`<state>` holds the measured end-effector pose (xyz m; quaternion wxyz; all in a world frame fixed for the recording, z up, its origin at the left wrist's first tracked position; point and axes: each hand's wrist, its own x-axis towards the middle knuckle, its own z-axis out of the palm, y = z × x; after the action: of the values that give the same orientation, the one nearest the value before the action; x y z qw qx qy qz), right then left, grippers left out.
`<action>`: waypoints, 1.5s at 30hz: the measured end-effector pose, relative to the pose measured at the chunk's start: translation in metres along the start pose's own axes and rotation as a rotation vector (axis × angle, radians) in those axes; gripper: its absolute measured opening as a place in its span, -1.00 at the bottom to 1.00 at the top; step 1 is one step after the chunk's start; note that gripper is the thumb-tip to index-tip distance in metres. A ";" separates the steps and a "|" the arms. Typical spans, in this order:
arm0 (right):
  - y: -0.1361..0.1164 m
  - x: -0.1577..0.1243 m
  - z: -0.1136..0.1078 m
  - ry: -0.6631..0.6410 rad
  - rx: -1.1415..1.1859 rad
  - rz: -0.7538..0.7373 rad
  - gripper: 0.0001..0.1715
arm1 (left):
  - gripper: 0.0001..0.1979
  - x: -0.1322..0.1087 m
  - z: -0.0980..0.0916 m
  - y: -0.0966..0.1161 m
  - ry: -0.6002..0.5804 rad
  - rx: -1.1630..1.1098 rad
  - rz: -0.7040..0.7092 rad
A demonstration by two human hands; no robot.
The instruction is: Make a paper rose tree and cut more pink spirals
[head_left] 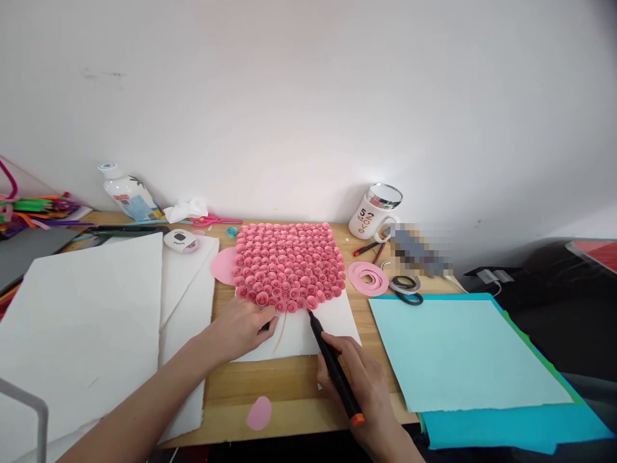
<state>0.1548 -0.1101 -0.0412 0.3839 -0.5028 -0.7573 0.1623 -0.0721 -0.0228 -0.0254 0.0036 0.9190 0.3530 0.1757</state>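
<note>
A white sheet [337, 325] lies on the desk, mostly covered by rows of small rolled pink paper roses [289, 263]. My right hand [359, 379] grips a black marker [332, 366] with an orange end. Its tip points at the lowest roses on the right side of the sheet. A thin orange-brown curved line [279, 334] runs down the bare lower part of the paper. My left hand [248, 325] rests at the lower left edge of the roses, fingers curled around a small black cap-like piece [267, 325], partly hidden.
Behind the roses stands a white mug [373, 212]. Pink paper spirals [367, 278] and black-handled scissors [407, 289] lie to the right, near teal paper [472, 354]. White sheets [91, 334], a correction tape [181, 241], pink scissors [212, 220] and a bottle [130, 193] are left.
</note>
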 end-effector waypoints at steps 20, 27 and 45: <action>-0.017 -0.007 0.003 0.054 0.059 -0.063 -0.63 | -0.76 0.000 -0.004 0.002 -0.041 -0.018 -0.031; -0.006 0.005 0.010 -0.051 0.082 -0.143 -0.59 | -0.73 -0.001 -0.003 0.000 -0.007 -0.005 -0.064; -0.010 -0.006 0.022 0.078 0.015 -0.192 -0.65 | -0.73 -0.001 -0.002 0.000 0.024 -0.039 -0.052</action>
<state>0.1335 -0.1170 -0.0515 0.4307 -0.4310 -0.7851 0.1108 -0.0735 -0.0231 -0.0233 0.0219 0.9070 0.3734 0.1934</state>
